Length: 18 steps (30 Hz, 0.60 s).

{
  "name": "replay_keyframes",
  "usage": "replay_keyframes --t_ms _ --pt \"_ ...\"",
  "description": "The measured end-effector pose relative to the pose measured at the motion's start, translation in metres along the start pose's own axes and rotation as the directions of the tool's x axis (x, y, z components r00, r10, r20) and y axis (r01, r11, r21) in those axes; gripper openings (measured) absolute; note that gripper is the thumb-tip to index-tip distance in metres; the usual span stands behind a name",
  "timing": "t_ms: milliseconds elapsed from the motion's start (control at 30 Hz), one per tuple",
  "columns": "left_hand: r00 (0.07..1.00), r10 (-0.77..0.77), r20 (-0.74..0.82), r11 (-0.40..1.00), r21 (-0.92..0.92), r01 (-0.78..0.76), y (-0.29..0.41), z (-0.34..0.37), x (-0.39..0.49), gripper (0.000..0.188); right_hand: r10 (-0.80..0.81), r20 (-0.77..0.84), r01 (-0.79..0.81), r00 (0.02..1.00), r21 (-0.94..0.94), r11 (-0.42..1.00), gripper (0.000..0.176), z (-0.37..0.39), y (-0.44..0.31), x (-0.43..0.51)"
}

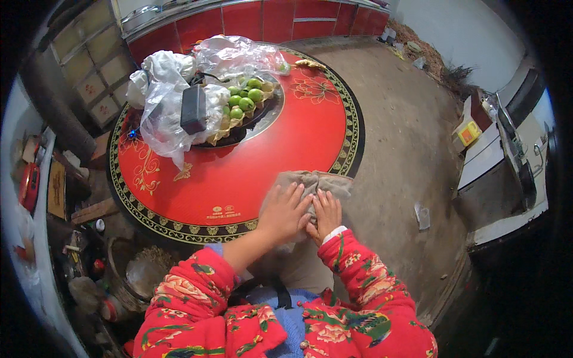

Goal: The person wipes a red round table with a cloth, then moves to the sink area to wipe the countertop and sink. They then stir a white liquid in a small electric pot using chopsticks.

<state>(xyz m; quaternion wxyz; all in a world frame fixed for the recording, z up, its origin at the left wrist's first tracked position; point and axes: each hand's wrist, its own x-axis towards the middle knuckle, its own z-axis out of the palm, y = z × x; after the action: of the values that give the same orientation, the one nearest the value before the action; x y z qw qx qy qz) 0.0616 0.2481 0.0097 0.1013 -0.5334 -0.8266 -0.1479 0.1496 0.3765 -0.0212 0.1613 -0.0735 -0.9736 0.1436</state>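
A grey-beige cloth (pixel 333 184) is bunched at the near right edge of a round red table (pixel 215 192). It covers part of the patterned black and gold border and reaches the table's rim. My left hand (pixel 286 212) holds the cloth down, its palm facing down and its fingers stretched forward. Beside it, my right hand (pixel 327 212) presses on the same cloth, with the thumbs of both hands close together. Much of the cloth's middle is hidden under my hands.
Green fruit (pixel 246 103) sits in a pulp tray (pixel 224 134) on the table, beside plastic bags (pixel 168 98) and a black box (pixel 193 109). Ginger (pixel 310 65) lies at the far edge. A basket (pixel 118 268) stands at left, a cabinet (pixel 490 165) at right.
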Motion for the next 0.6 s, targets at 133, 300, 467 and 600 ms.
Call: replay_keyframes --t_ms 133,300,467,600 --pt "1.000 0.008 -0.011 1.000 -0.009 -0.008 0.002 -0.003 -0.008 0.045 -0.033 -0.002 0.033 0.999 0.014 0.999 0.066 -0.003 -0.004 -0.006" --pt "0.993 -0.044 0.111 0.995 -0.080 0.053 0.005 -0.004 -0.004 0.048 -0.088 0.025 0.087 0.996 0.032 0.996 0.069 -0.009 0.006 0.000" --pt "0.993 -0.051 0.105 0.996 -0.071 0.058 0.006 -0.001 0.010 0.050 -0.087 0.024 0.085 0.996 0.070 0.994 0.067 -0.011 0.018 0.009" --pt "0.997 -0.024 0.068 0.997 -0.070 0.029 0.004 0.004 0.029 0.050 -0.059 0.003 0.059 0.998 0.036 0.998 0.065 -0.008 0.033 0.020"
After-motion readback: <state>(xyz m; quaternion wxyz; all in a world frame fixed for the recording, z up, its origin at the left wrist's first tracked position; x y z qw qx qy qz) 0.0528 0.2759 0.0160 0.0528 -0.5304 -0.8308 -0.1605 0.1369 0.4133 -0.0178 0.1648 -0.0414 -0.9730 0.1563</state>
